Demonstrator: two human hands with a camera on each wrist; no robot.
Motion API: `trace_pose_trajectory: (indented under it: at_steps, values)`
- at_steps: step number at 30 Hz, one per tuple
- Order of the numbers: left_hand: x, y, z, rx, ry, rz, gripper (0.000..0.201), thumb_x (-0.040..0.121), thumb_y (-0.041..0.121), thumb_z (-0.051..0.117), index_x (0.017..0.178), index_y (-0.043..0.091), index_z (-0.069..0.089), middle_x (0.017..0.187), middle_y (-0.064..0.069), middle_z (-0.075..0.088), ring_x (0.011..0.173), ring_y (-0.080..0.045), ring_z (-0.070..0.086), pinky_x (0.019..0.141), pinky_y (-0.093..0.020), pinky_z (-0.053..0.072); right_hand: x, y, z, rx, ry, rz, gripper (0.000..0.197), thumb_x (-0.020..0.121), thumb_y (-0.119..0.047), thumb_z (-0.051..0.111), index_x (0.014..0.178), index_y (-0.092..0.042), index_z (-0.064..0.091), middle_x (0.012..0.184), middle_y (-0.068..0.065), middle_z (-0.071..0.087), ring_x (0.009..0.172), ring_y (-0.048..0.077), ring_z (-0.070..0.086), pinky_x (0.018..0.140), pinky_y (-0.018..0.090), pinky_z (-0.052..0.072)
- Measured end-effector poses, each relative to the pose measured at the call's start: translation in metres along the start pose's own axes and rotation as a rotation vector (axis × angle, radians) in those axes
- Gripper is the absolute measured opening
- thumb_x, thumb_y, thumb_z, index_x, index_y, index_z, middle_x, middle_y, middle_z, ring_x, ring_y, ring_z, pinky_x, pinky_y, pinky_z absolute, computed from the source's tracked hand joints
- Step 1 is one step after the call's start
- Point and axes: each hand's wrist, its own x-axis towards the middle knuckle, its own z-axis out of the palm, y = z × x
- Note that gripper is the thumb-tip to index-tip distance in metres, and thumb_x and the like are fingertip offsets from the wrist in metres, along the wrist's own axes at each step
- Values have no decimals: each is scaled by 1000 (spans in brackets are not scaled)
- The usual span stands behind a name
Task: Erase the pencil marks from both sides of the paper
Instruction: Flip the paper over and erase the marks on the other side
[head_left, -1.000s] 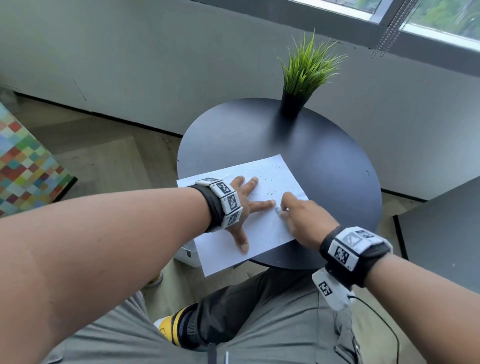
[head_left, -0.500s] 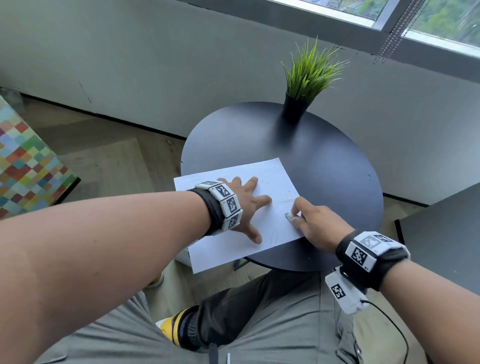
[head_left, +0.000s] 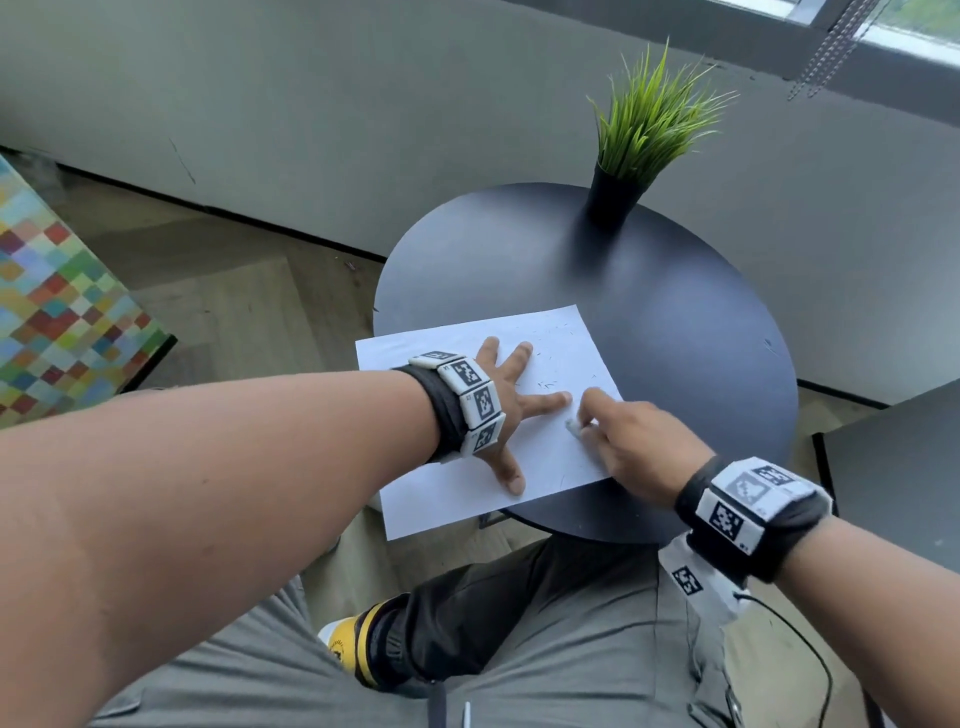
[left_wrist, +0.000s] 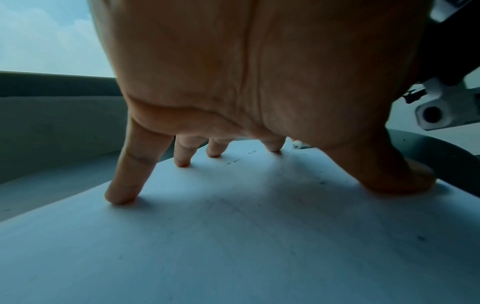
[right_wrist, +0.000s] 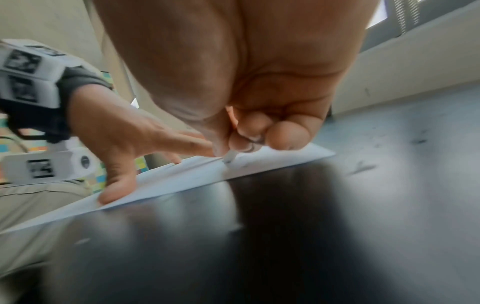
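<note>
1. Since half a second ago my right hand (head_left: 631, 444) has slid back in over the sheet, from its right edge toward my left forefinger; the eraser now sits just beside that fingertip

2. Left hand (head_left: 506, 410): palm down on the paper (head_left: 550, 457), fingers straight and spread wide, thumb splayed toward me. In the left wrist view each fingertip (left_wrist: 120, 196) presses on the sheet, with the palm arched above it

3. Right hand: fingers curled tight, pinching a small white eraser (head_left: 571, 427) between thumb and forefinger. In the right wrist view its lower end (right_wrist: 230, 158) touches the paper; the picture is blurred there

4. Paper: white sheet lying flat on the near left part of the round black table (head_left: 675, 322), turned at an angle. Its near left corner overhangs the table edge, above my lap

5. Dark specks and short strokes (head_left: 548, 384) lie scattered on the far right part of the sheet, beyond my left fingers. Whether they are crumbs or pencil marks I cannot tell. Faint thin lines show near the near right edge

6. Potted grass plant (head_left: 631, 150) in a black pot stands at the far edge of the table, well apart from the paper

7. Marker bands sit on both wrists; a multicoloured checked surface (head_left: 62, 306) is at far left on the floor side
</note>
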Motion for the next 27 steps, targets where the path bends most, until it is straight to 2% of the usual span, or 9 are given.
trace_pose_trajectory:
  at_steps: [4, 9, 13, 15, 18, 20, 23, 25, 27]
  values:
    - [5, 0, 0, 3, -19, -5, 125, 56, 87, 66, 145, 59, -18, 159, -14, -29, 143, -55, -14, 103, -76, 23, -18, -22, 20, -24, -215, -234, 10, 100, -32, 44, 102, -23, 45, 97, -1, 64, 90, 27, 55, 78, 40, 47]
    - [8, 2, 1, -11, -16, -7, 126, 57, 85, 68, 145, 59, -18, 159, -13, -30, 143, -54, -16, 104, -76, 21, -2, 10, 3, 20, 45, 29, 17, 100, -42, 43, 101, -26, 44, 89, 3, 62, 82, 32, 56, 75, 42, 50]
    - [9, 1, 3, -14, -19, -12, 127, 55, 86, 68, 145, 59, -17, 159, -13, -29, 142, -56, -16, 104, -76, 21, -24, -27, 24, -3, -201, -229, 11, 100, -32, 42, 97, -21, 42, 92, 0, 62, 85, 28, 54, 77, 42, 47]
    - [11, 1, 3, -12, -13, -9, 128, 53, 87, 68, 144, 60, -18, 159, -14, -29, 142, -56, -16, 104, -77, 21, -18, -18, 21, 14, -173, -167, 10, 99, -34, 44, 99, -24, 43, 93, -5, 63, 88, 27, 56, 78, 40, 48]
    - [13, 2, 4, -30, -12, -20, 129, 51, 88, 68, 143, 61, -19, 158, -13, -30, 141, -57, -17, 103, -78, 21, -2, 9, 10, 69, 40, 56, 17, 99, -43, 45, 100, -26, 44, 88, 1, 62, 83, 31, 56, 76, 41, 50]
    - [13, 3, 4, -33, -14, -25, 130, 51, 87, 69, 143, 61, -19, 158, -14, -30, 141, -57, -18, 103, -78, 21, -9, 0, 14, 54, 28, 12, 16, 100, -39, 43, 99, -23, 43, 84, 3, 60, 80, 32, 55, 74, 42, 49]
    - [14, 3, 4, -29, -4, -30, 131, 50, 88, 68, 144, 60, -19, 158, -15, -31, 141, -57, -17, 104, -77, 22, -28, -23, 31, 79, -135, -188, 10, 100, -33, 43, 100, -22, 43, 90, 2, 63, 84, 29, 57, 76, 43, 49]
    - [15, 5, 4, -38, 2, -38, 131, 50, 88, 68, 144, 59, -19, 158, -16, -31, 141, -57, -17, 104, -77, 23, -21, -12, 25, 86, -106, -102, 11, 100, -37, 45, 101, -27, 44, 92, -1, 65, 85, 26, 58, 78, 42, 50]
    - [17, 7, 5, -62, 18, -58, 131, 50, 89, 68, 144, 59, -18, 158, -17, -29, 141, -58, -16, 103, -77, 24, -10, 6, 16, 122, 18, 53, 16, 99, -46, 46, 98, -30, 43, 87, -1, 64, 82, 27, 57, 77, 43, 51]
